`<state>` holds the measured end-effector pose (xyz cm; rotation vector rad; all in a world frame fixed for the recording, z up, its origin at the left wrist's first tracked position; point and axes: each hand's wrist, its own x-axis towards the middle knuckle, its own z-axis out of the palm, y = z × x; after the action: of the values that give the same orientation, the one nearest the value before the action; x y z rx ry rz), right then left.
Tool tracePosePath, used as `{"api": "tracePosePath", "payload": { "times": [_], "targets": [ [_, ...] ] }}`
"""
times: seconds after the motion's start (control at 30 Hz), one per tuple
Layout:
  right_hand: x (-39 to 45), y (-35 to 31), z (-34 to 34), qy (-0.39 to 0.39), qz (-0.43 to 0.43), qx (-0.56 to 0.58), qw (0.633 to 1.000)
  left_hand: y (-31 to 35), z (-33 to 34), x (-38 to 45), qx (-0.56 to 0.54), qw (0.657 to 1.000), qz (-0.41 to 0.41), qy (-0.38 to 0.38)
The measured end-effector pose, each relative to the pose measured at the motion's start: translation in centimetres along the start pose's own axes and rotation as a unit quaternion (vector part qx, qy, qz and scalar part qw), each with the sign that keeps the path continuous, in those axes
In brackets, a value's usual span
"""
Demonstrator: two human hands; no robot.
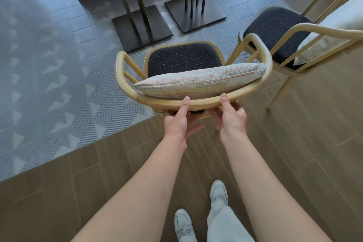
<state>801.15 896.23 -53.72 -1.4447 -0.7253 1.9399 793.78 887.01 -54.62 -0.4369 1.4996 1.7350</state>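
Head view, left hand and right hand grip clamped on chair backrest, thumbs on top.

Arms outstretched, left hand and right hand gripping.

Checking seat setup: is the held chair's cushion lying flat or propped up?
Propped up: the cushion stands on edge against the back rail, dark seat showing beyond it.

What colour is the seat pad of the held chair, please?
The seat pad of the chair is dark charcoal with pale speckles; head view shows it best.
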Motion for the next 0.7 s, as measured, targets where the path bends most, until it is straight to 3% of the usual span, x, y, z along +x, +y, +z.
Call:
{"api": "tracePosePath", "payload": {
  "times": [0.1,0.2,0.37,0.7],
  "targets": [
    [0.0,-0.7,-0.3,-0.036,0.038,-0.027,0.998,0.6,0.3,-0.1,0.000,0.999,-0.028,0.019],
    [0.6,-0.9,-0.7,-0.044,0.043,-0.045,0.997,1.1,1.5,-0.5,-0.085,0.993,-0.073,0.029],
    [1.2,-1.2,-0.5,-0.031,0.034,-0.127,0.991,1.4,2.3,-0.4,-0.142,0.987,-0.075,0.030],
    [4.8,-4.6,2.6,-0.050,0.021,-0.150,0.987,5.3,5.8,0.9,-0.192,0.979,-0.064,0.037]
  ]
}}
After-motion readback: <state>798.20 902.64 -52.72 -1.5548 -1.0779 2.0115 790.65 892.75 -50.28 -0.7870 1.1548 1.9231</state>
